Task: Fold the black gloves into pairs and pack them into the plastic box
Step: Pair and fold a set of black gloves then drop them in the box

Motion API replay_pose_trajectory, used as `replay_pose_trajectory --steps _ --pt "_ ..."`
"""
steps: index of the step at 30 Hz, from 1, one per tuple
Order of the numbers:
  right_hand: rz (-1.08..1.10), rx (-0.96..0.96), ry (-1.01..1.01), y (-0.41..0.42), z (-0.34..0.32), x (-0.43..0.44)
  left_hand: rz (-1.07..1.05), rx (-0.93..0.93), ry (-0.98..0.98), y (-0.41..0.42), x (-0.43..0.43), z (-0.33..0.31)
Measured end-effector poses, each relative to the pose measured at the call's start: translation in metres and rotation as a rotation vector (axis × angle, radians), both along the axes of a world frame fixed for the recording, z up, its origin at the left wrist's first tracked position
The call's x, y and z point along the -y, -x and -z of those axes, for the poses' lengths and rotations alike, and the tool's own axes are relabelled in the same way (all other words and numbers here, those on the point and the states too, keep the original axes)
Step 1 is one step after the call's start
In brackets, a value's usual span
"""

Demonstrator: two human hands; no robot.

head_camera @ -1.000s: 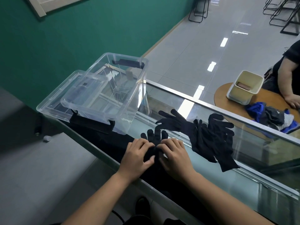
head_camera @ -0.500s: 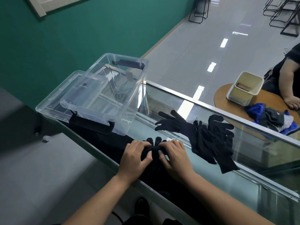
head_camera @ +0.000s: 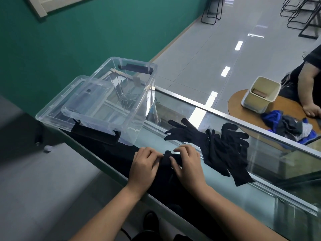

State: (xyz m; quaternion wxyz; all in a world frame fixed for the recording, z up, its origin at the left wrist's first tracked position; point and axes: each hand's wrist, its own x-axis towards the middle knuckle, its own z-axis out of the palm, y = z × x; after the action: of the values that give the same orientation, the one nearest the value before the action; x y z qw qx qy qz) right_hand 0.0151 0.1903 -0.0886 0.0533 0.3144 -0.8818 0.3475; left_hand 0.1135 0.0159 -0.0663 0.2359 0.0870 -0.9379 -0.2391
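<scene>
Left hand (head_camera: 144, 168) and right hand (head_camera: 187, 166) are pinching the rolled glove pair (head_camera: 169, 158); it's risking unrolling if released, plastic box (head_camera: 121, 101) waiting at 11 o'clock.

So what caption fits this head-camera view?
Both hands fold black gloves beside a loose glove pile and clear plastic box.

plastic box (head_camera: 121, 94) left on glass counter (head_camera: 260, 197), glove pile (head_camera: 224, 150) right

My left hand (head_camera: 145, 168): palm down, fingers (head_camera: 151, 153) curled, thumb inward. My right hand (head_camera: 188, 166): palm down, fingers bent, close beside the left. Both forearms bare, converging.
</scene>
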Motion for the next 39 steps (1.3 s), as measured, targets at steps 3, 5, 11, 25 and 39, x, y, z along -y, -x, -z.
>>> replay_pose_trajectory --steps 3,5,11,25,39 --pt "-0.034 -0.15 0.006 -0.001 0.0 -0.003 0.077 -0.016 0.077 -0.001 -0.001 -0.002" --pt "-0.097 -0.237 -0.024 -0.002 0.002 -0.005 0.108 -0.004 0.101 -0.004 0.002 -0.002" --pt "-0.237 -0.162 -0.047 -0.006 0.0 -0.016 0.159 0.094 0.089 -0.013 0.012 0.006" --pt "-0.211 -0.174 -0.098 0.009 -0.005 0.002 0.183 0.075 -0.009 -0.008 0.019 -0.001" --pt "-0.31 -0.165 -0.02 0.057 -0.12 0.004 0.237 -0.022 0.202 0.044 0.03 -0.109"
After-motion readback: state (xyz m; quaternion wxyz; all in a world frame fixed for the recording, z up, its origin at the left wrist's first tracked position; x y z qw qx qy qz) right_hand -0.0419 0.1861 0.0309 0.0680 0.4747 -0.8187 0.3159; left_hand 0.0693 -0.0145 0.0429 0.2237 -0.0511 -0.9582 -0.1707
